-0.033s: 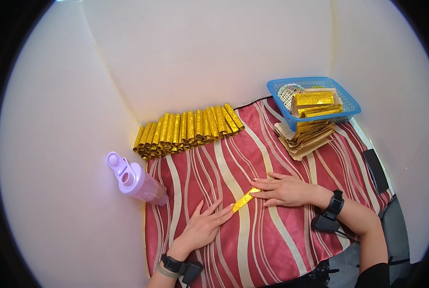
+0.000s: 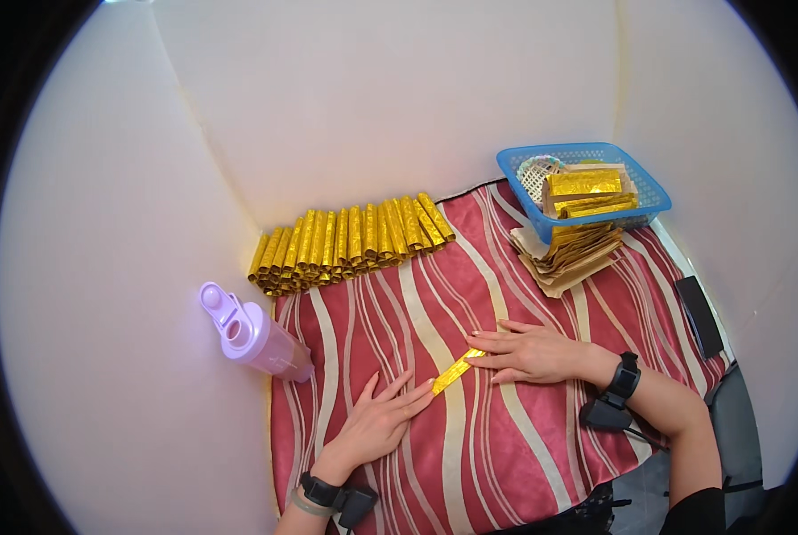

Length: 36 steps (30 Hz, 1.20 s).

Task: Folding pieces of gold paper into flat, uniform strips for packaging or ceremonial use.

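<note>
A narrow strip of gold foil paper (image 2: pixel 455 373), folded or rolled, lies slantwise on the striped cloth. At its near left end rest the fingertips of my left hand (image 2: pixel 379 423), fingers spread and palm down. My right hand (image 2: pixel 531 354) lies flat over the far right end, its fingers stretched out and covering that tip. Neither hand grips the strip; both only touch it. Beyond my left hand, a stack of rolled gold paper tubes (image 2: pixel 354 236) lies in a long row against the wall.
A lilac drink bottle (image 2: pixel 269 343) stands at the left edge. At the back right is a blue plastic basket (image 2: pixel 653 198) holding gold paper and a small woven basket (image 2: pixel 534 178). Before it lies a pile of gold and brown paper sheets (image 2: pixel 566 263). A black flat object (image 2: pixel 699 316) sits at the right edge.
</note>
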### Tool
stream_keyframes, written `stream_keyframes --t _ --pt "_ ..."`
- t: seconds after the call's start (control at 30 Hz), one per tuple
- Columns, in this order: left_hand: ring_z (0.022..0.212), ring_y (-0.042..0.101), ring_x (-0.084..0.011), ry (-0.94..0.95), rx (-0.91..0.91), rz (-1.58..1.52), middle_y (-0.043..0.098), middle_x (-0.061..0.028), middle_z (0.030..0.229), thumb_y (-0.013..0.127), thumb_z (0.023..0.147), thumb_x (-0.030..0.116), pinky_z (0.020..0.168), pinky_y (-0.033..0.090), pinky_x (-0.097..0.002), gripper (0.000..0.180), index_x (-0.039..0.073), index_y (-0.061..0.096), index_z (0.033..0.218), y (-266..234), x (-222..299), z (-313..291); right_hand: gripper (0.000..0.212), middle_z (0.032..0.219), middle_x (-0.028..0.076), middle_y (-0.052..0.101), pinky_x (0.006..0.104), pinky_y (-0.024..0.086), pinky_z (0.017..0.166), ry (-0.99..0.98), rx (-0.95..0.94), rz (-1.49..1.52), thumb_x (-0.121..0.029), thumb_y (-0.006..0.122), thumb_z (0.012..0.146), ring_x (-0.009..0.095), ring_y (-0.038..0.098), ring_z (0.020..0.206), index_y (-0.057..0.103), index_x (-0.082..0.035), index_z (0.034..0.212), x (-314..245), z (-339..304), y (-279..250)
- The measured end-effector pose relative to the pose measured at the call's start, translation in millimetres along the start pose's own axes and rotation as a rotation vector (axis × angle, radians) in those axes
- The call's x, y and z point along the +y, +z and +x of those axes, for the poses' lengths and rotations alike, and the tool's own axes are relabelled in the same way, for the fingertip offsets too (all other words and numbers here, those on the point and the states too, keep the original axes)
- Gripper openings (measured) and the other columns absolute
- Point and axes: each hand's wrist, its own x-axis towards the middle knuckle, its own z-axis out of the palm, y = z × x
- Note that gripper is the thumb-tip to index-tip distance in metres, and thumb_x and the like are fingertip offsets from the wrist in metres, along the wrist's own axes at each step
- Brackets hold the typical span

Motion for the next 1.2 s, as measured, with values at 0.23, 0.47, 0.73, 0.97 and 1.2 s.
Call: stream_keyframes --t 0.23,0.47,0.73,0.97,1.2 --pt "0.14 0.032 -0.0276 0.013 0.05 -0.034 0.049 -0.0005 0.143 0.051 0.088 0.01 0.112 0.017 -0.0586 0.048 0.018 0.054 0.135 2.3 -4.8 -4.2 0.072 0.15 0.011 0.035 0.0458 0.022 0.116 0.037 -0.012 0.01 -0.056 0.042 0.094 0.023 0.03 0.141 0.035 -0.007 0.145 -9.2 3.8 -7.3" --pt "0.14 0.033 -0.0275 0.028 0.036 -0.01 0.049 -0.0012 0.142 0.051 0.088 0.012 0.113 0.017 -0.0573 0.046 0.017 0.055 0.134 -1.1 1.3 0.9 0.089 0.148 0.025 0.031 0.0415 0.024 0.115 -0.096 0.102 0.048 -0.062 0.048 0.089 0.032 0.03 0.14 0.032 0.008 0.141 -62.8 33.2 28.2" --pt "0.14 0.033 -0.027 0.011 0.057 -0.021 0.049 0.0 0.143 0.052 0.088 0.011 0.113 0.017 -0.0566 0.047 0.017 0.054 0.134 -0.7 0.8 -2.8 0.093 0.15 0.024 0.03 0.0403 0.026 0.114 0.066 0.028 -0.022 -0.066 0.044 0.089 0.032 0.029 0.14 0.028 0.008 0.143 -16.7 -2.8 0.1" --pt "0.139 0.035 -0.0267 0.042 0.061 -0.027 0.049 0.001 0.142 0.053 0.087 0.011 0.112 0.019 -0.0569 0.046 0.017 0.056 0.132 0.1 -2.5 -1.3 0.097 0.147 0.023 0.034 0.0425 0.022 0.115 0.083 0.01 -0.245 -0.07 0.044 0.085 0.03 0.03 0.14 0.031 0.008 0.141 -29.9 -1.3 -14.2" --pt "0.138 0.036 -0.0246 0.022 0.066 0.007 0.052 0.0004 0.14 0.052 0.088 0.014 0.11 0.024 -0.0565 0.043 0.016 0.057 0.131 0.4 0.5 -0.9 0.096 0.149 0.025 0.03 0.0388 0.023 0.115 -0.072 0.039 0.013 -0.067 0.047 0.086 0.033 0.029 0.14 0.027 0.009 0.143 -39.8 20.8 12.7"
